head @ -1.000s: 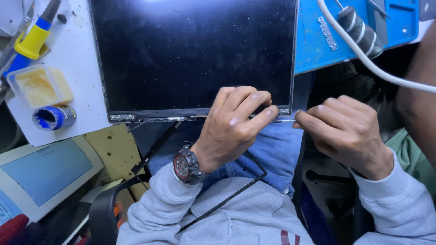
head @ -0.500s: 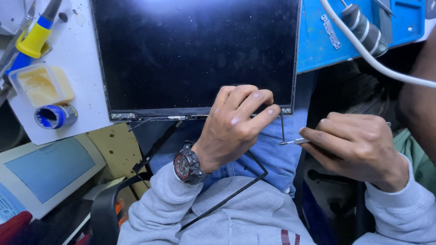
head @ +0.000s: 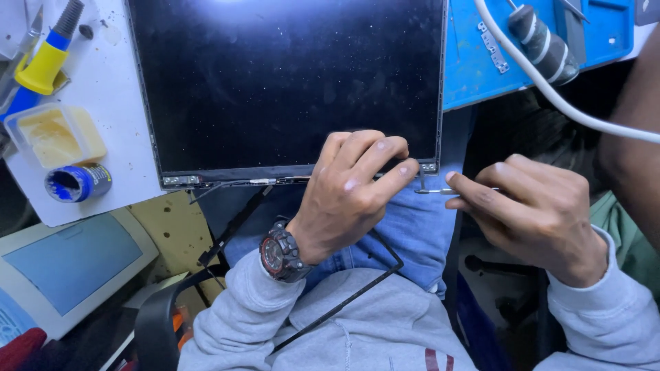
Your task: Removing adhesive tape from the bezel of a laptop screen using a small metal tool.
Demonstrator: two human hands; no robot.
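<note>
A black laptop screen panel (head: 289,82) lies on the bench, its lower edge hanging over my lap. My left hand (head: 350,192), with a dark watch on the wrist, grips that lower edge near the right corner, fingers curled over it. My right hand (head: 536,213) holds a thin metal tool (head: 440,191), probably tweezers, whose tip points left just below the panel's bottom right corner. A thin black bezel strip (head: 357,288) hangs loose from the panel across my grey sweatshirt.
A blue work mat (head: 481,75) with a striped tool handle (head: 543,45) lies right of the panel, crossed by a white cable (head: 550,96). At left sit a tub of yellowish paste (head: 55,137), a small blue jar (head: 75,184), a yellow-collared tool (head: 41,65). A white-framed panel (head: 69,268) leans below.
My right hand has drawn back to the right and slightly down from the panel's corner, the metal tool now showing clear of the edge. My left hand has stayed put.
</note>
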